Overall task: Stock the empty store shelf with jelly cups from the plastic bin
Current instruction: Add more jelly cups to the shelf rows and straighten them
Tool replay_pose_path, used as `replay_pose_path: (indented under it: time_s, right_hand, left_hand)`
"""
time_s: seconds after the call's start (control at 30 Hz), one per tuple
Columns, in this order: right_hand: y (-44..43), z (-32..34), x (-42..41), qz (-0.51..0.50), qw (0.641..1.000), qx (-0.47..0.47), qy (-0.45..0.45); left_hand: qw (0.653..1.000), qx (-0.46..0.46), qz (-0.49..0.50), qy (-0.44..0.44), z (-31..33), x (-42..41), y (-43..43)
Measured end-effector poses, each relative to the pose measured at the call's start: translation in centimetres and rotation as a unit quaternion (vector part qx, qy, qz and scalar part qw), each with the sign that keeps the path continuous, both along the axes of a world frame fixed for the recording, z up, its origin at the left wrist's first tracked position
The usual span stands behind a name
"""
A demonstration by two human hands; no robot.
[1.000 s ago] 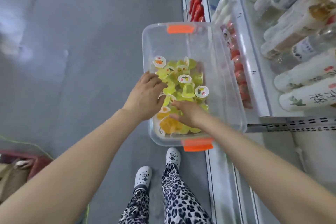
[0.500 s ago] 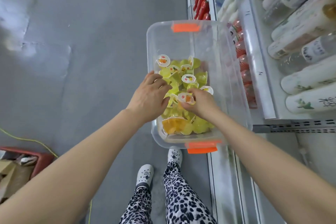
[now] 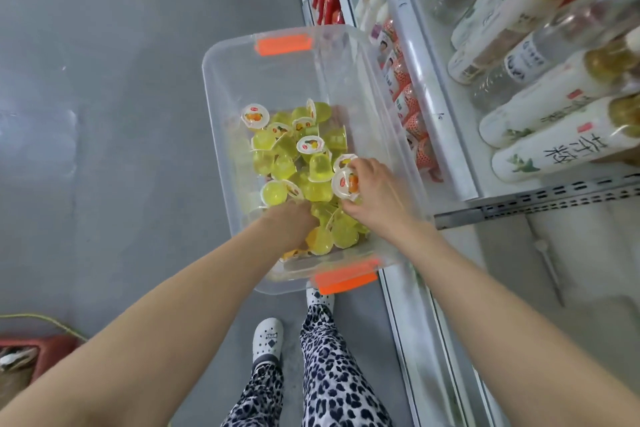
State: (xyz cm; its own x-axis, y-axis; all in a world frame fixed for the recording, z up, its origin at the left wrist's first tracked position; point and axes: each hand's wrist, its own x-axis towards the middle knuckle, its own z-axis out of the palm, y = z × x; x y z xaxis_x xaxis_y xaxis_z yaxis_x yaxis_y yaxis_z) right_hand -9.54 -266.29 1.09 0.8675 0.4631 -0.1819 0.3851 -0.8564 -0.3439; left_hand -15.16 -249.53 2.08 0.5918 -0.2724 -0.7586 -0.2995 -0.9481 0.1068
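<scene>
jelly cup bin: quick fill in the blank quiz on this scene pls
The clear bin has ____ handles at both ends.
The left hand is down among ____ jelly cups; the right hand grips a jelly cup.
The shelf beside the bin holds ____.
Missing: orange; yellow; bottles.

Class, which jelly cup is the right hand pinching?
The jelly cup whose orange-fruit lid faces up, pinched between thumb and fingers of the right hand; neighbouring cups lie loose in the bin.

Fingers of left hand (image 3: 289, 222) buried among jelly cups (image 3: 277, 163), grip impossible to tell. Right hand (image 3: 379, 196) motion-blurred around one lidded cup (image 3: 344, 184). Bottles (image 3: 554, 146) cropped by right edge; red crate (image 3: 38, 343) cut off at left edge.
</scene>
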Motion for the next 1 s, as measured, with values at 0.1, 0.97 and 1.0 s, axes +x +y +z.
replay_pose_path:
  time_s: [0.1, 0.97, 1.0]
  right_hand:
    - [0.1, 0.0, 0.1, 0.005, 1.000, 0.006, -0.011]
    - [-0.5, 3.3, -1.2, -0.007, 0.999, 0.040, -0.025]
    - [-0.4, 3.3, -1.2, -0.007, 0.999, 0.040, -0.026]
  left_hand:
    - [1.000, -0.006, -0.009, 0.014, -0.3, 0.1, 0.2]
    - [0.999, -0.028, -0.029, -0.029, -0.4, -0.6, 0.1]
    - [0.999, -0.033, -0.027, -0.030, -0.3, -0.6, 0.0]
